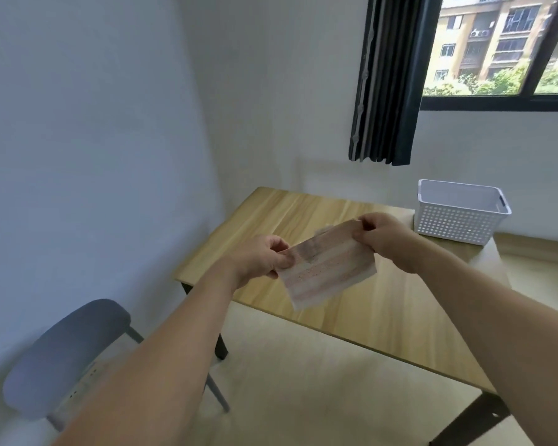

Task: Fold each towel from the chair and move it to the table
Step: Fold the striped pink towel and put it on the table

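A: Start with the largest item.

B: Wooden bench (pixel 384 304), light grain, dark legs, set in the corner below the window (pixel 503 46). A dark curtain (pixel 384 78) hangs at the window's left edge.

A: Next?

B: Chair (pixel 68 355), grey padded backrest, lower left, just off the bench's near-left corner. The seat is mostly hidden by the left forearm; what lies on it cannot be told.

A: On the bench?

B: White perforated basket (pixel 458 217) at the far right edge, upright. Its inside shows only bare walls from this angle.

A: Towel?

B: Towel (pixel 329 268), small, pale with pink-red stripes, held in the air above the middle of the bench, not touching it. It is stretched between the two hands along a slanting upper edge, right end higher. The lower part hangs free, one corner pointing down. It seems doubled over, though the blur leaves the layers uncertain.

A: Hands?

B: Left hand (pixel 264 259) pinches the lower-left end, thumb on top, fingers curled beneath. Right hand (pixel 380 235) pinches the upper-right corner between thumb and fingertips. Both arms bare, both grasping the towel.
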